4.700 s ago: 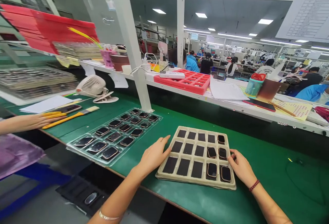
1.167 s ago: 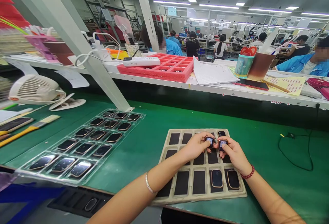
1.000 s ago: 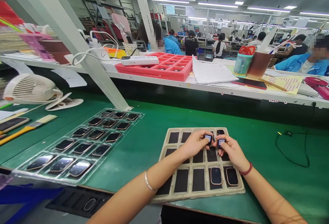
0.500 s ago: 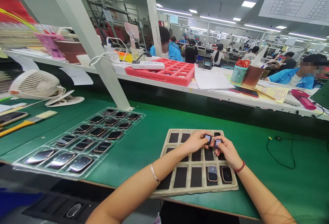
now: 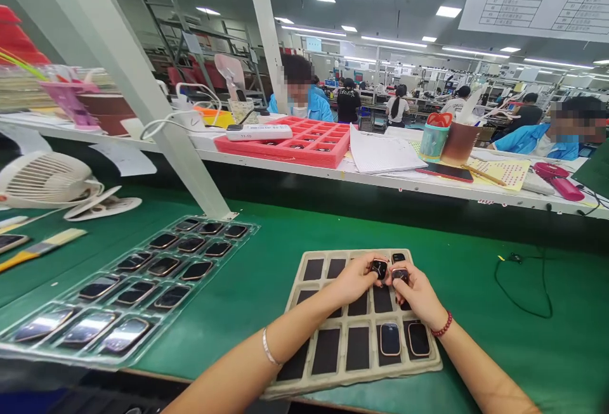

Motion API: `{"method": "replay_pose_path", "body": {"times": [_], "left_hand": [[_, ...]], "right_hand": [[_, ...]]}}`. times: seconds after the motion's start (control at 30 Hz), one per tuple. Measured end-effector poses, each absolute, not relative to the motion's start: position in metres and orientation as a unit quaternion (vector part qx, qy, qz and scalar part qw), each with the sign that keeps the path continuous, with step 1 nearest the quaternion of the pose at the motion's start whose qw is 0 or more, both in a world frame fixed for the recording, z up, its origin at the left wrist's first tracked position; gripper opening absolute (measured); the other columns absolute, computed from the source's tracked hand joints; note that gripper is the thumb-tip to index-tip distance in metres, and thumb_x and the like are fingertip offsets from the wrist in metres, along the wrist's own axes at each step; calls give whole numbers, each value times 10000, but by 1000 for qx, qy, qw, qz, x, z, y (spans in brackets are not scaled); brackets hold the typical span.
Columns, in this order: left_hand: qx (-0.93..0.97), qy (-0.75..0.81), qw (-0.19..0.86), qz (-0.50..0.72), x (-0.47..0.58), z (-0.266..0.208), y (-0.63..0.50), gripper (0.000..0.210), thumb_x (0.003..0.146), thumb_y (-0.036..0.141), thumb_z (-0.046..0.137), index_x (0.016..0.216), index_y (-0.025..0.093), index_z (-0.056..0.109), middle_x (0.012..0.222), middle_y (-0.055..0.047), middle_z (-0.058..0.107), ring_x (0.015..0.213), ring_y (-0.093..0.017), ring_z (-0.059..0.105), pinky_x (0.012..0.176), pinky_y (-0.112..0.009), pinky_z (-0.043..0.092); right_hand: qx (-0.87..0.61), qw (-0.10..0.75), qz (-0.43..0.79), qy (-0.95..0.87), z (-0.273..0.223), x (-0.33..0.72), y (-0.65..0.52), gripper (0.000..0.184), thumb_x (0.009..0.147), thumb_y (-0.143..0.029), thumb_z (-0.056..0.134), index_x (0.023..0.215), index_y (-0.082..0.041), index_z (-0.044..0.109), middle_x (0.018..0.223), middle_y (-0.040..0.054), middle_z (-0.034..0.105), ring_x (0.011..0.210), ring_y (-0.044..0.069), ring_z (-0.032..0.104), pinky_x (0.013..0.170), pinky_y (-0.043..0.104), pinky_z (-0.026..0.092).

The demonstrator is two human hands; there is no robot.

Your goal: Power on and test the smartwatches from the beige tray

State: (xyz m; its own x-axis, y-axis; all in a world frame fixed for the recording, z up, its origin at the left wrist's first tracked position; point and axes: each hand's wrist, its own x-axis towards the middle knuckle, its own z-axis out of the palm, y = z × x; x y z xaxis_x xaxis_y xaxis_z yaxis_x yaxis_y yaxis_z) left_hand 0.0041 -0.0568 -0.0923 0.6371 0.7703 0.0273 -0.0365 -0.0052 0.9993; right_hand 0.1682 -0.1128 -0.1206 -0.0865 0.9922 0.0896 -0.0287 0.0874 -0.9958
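Observation:
My left hand is closed on a smartwatch whose dark screen shows a clock face. Close beside it, my right hand grips a second smartwatch, the thumb over its screen. Both are held above the far right part of a beige tray with dark-lined compartments. In the near right compartments lie two watches, one with a bluish screen and one with a black screen. Another watch sits in the far right corner, partly hidden by my right hand.
A clear plastic tray holding several watches lies to the left. Beyond it are a brush and a white fan. A shelf across the back bears a red foam tray and papers. A black cable lies right. People sit beyond.
Both watch screens have gone from a light, patterned display to a dark clock face. My hands stay over the tray. The view has shifted, so the clear tray appears lower and further left.

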Motion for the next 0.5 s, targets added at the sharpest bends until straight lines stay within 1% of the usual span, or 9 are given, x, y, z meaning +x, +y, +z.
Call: {"method": "replay_pose_path", "body": {"times": [0.07,0.13,0.2,0.27,0.33,0.4,0.43,0.5], "left_hand": [[633,286,640,330,3,-94,-57,331,640,46,563,951,155,536,806,-7,608,741,-120,582,680,-238,459],[638,294,630,332,1,-95,-57,355,617,31,576,949,149,532,836,-14,608,787,-131,579,723,-250,453],[643,306,624,322,0,-93,-58,283,657,80,573,930,141,538,800,-14,605,733,-125,574,688,-245,450],[642,318,626,309,-2,-92,-59,205,724,142,524,928,142,546,764,-13,598,651,-113,561,605,-229,437],[641,331,624,301,-3,-92,-59,227,759,146,451,961,152,553,782,-20,599,615,-112,559,535,-214,407],[642,340,620,296,-3,-93,-58,306,741,98,403,1001,162,550,817,-27,606,626,-117,571,513,-208,390],[641,341,620,297,-3,-94,-58,338,718,71,398,1005,163,549,830,-27,608,643,-119,575,528,-209,398],[639,333,620,312,-3,-95,-57,365,665,33,434,989,161,547,855,-25,609,708,-124,578,608,-219,431]], "right_hand": [[-445,505,504,-541,-120,168,-114,324,723,-201,591,1034,-222,507,832,-2,601,486,71,498,436,193,426],[-432,505,518,-539,-119,168,-115,359,729,-188,570,1078,-226,495,893,20,598,561,94,546,476,209,455],[-424,504,530,-534,-119,168,-115,300,778,-236,527,1075,-209,507,899,39,600,597,113,575,491,224,466],[-432,502,526,-533,-119,169,-116,244,815,-283,496,1039,-193,529,857,38,606,564,108,568,469,221,454],[-447,496,512,-539,-120,169,-116,204,813,-289,519,990,-191,546,807,19,606,503,88,531,438,206,432],[-456,491,503,-546,-120,169,-116,197,788,-258,564,975,-200,548,788,2,603,480,74,506,437,197,430],[-455,491,503,-547,-120,170,-116,214,778,-242,578,986,-206,543,800,0,605,491,74,512,450,199,440],[-441,494,513,-545,-119,170,-115,264,775,-233,584,1032,-215,525,867,16,610,553,90,550,489,212,469]]}}
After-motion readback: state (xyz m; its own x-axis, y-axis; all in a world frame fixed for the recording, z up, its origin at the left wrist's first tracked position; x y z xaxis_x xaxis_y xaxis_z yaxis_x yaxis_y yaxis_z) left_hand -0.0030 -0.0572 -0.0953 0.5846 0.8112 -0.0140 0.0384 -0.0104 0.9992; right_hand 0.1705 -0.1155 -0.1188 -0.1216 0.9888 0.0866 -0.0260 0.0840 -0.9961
